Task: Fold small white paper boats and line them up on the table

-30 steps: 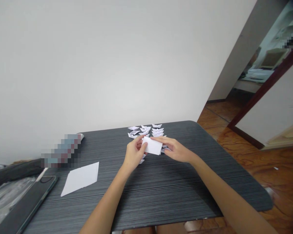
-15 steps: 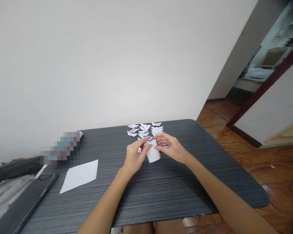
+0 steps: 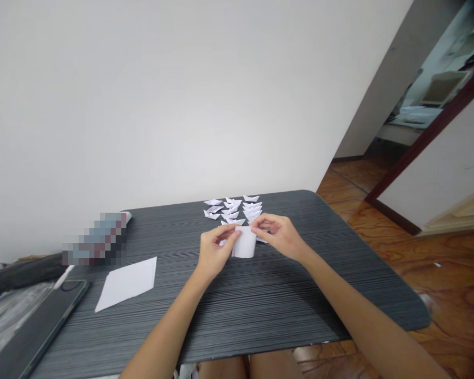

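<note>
Between both hands a small sheet of white paper [image 3: 245,243] is held up over the table, bent over along its top edge. My left hand [image 3: 216,247] pinches its upper left corner between thumb and fingers. At the upper right corner, my right hand [image 3: 279,235] grips it the same way. Behind the hands stand several folded white paper boats [image 3: 231,209] in rows, the nearest ones partly hidden by the hands and the sheet.
The dark wood-grain table [image 3: 284,310] has a rounded far right corner. A stack of white paper [image 3: 127,282] lies at the left, near a dark flat device [image 3: 43,329] and a blurred-out object [image 3: 98,239]. A white wall [image 3: 205,105] rises behind the table.
The sheet has turned from a tilt to nearly upright and squared between the hands. My fingers have shifted slightly along its top corners, and the view has moved a little.
</note>
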Tool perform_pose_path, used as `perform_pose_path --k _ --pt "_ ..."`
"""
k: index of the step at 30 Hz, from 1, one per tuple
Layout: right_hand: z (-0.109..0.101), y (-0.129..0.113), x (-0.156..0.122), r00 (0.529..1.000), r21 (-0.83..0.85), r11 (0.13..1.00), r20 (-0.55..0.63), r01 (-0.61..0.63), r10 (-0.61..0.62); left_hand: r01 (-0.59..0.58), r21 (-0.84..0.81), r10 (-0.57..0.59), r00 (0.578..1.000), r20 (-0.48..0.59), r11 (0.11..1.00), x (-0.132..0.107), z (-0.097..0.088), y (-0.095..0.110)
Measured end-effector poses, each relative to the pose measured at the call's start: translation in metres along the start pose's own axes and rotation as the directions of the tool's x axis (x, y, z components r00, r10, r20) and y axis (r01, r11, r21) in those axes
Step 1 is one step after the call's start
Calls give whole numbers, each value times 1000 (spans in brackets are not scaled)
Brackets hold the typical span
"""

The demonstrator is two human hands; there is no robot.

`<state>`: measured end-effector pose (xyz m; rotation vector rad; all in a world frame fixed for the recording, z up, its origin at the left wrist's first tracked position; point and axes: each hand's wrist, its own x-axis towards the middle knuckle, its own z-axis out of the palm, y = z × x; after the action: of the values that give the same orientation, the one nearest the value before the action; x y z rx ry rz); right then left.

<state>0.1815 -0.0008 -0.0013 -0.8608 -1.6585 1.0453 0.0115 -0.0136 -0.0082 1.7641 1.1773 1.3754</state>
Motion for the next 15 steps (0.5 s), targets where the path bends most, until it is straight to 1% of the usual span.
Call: perform_pose_path --k 4,8,15 --pt "-1 1 -1 1000 15 1000 2 8 -9 33 -15 -34 999 -43 999 1 1 -2" --pt "-1 1 -1 1000 4 1000 -11 26 -26 20 19 -19 998 -64 1000 0 2 -1" --pt "0 1 -1 998 -37 998 -43 49 -50 -10 69 15 998 -67 998 -2 3 -2"
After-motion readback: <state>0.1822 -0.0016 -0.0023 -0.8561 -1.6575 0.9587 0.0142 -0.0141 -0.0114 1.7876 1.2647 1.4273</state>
